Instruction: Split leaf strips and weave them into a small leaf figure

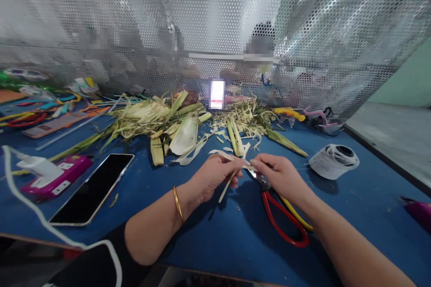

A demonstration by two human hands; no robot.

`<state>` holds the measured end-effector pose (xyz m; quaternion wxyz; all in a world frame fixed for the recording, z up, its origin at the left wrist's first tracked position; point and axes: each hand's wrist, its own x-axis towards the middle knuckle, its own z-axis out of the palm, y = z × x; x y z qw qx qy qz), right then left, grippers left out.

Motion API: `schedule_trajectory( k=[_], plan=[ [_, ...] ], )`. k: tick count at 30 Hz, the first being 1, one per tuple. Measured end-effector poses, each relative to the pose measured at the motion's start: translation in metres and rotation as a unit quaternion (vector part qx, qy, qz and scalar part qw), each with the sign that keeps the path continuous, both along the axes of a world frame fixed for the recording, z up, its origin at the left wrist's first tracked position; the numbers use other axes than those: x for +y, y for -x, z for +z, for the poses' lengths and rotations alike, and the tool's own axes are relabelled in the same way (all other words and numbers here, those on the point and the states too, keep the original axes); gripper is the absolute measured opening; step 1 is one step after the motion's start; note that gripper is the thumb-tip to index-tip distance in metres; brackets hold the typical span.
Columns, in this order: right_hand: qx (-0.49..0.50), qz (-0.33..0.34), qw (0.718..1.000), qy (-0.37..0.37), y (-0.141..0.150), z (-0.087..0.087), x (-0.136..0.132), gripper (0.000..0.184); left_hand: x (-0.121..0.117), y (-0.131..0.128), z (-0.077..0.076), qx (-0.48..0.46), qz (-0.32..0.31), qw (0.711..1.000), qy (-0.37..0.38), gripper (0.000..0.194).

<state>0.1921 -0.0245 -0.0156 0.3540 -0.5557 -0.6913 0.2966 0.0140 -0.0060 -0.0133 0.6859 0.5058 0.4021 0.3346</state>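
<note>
Gripping a narrow husk strip (227, 187), the left hand (217, 172) and the right hand (278, 172) meet above the middle of a blue table (215, 251). The left hand's fingers curl round the strip; the right hand pinches pale material between thumb and index finger. The strip's long axis slants, its free lower end pointing toward the near table edge and slightly left, its upper part rising rightward into the left fingers. A second pale length crosses over the left hand from left to right; whether both belong to one piece cannot be told. The held material is thin, flat and straw-coloured.

Beneath the right hand lie scissors (265, 183), their metal blades pointing away and left, their smooth looped handles, one red and one yellow, toward the near edge. Just beyond the hands, a folded green-yellow husk (235, 136) points away from the viewer. Behind stand a heap of ribbed, fibrous husks (141, 119), a broad cupped husk (186, 136) with a smooth pale face, and a tangle of curled shreds (251, 116). To the right sits a round spool (332, 163) wound with white thread; to the left, a flat glossy black phone (92, 188) beside a purple plastic power strip (81, 160). A perforated silvery screen (215, 13) closes the far side.
</note>
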Motion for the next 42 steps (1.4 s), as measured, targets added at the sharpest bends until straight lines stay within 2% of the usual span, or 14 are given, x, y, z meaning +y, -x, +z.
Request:
schedule_trajectory(
  k=[5,8,13,15,17,19,21,24,28,32,36,38,40,42],
  plan=[
    [0.206,-0.024,0.972,0.110,0.005,-0.003,0.001,0.038,-0.003,0.000,0.003,0.042,-0.041,0.998,-0.025,0.035],
    [0.232,-0.056,0.966,0.101,0.010,-0.010,0.000,0.040,-0.007,-0.002,0.003,0.088,-0.048,0.992,-0.077,0.026],
    [0.062,-0.106,0.991,-0.049,0.009,-0.018,-0.001,0.032,-0.008,-0.004,0.002,0.135,-0.045,0.985,-0.102,0.020],
    [-0.001,-0.135,0.980,-0.144,0.005,-0.016,-0.001,0.022,-0.008,-0.003,0.003,0.138,-0.053,0.985,-0.090,0.021],
    [-0.048,-0.153,0.960,-0.231,0.002,-0.012,-0.001,0.031,-0.008,-0.003,0.004,0.135,-0.065,0.985,-0.084,0.024],
    [-0.086,-0.105,0.954,-0.267,0.002,-0.007,-0.003,0.032,-0.010,-0.003,0.004,0.129,-0.078,0.985,-0.085,0.027],
    [-0.091,-0.016,0.965,-0.245,0.006,-0.005,-0.005,0.013,-0.012,-0.004,0.003,0.127,-0.088,0.984,-0.087,0.028],
    [-0.041,0.041,0.979,-0.197,0.013,-0.006,-0.008,0.018,-0.016,-0.007,0.002,0.123,-0.095,0.984,-0.090,0.035],
    [0.013,-0.022,0.985,-0.168,0.018,-0.012,-0.009,0.019,-0.018,-0.009,0.002,0.121,-0.112,0.982,-0.093,0.040],
    [-0.012,-0.036,0.980,-0.193,0.016,-0.013,-0.007,0.020,-0.015,-0.006,-0.001,0.101,-0.139,0.982,-0.075,0.036],
    [-0.018,-0.098,0.964,-0.247,0.003,-0.001,-0.006,0.018,-0.007,-0.002,-0.001,0.007,-0.070,0.997,0.021,0.031],
    [-0.002,-0.127,0.967,-0.219,-0.004,0.007,-0.006,0.027,-0.003,0.000,0.001,-0.034,-0.023,0.998,0.055,0.036],
    [-0.019,-0.093,0.981,-0.171,-0.008,0.011,-0.006,0.032,0.000,0.002,0.002,-0.056,0.003,0.996,0.068,0.037],
    [-0.070,-0.027,0.987,-0.145,-0.007,0.010,-0.006,0.030,0.002,0.003,0.003,-0.056,0.015,0.996,0.064,0.034]
  ],
)
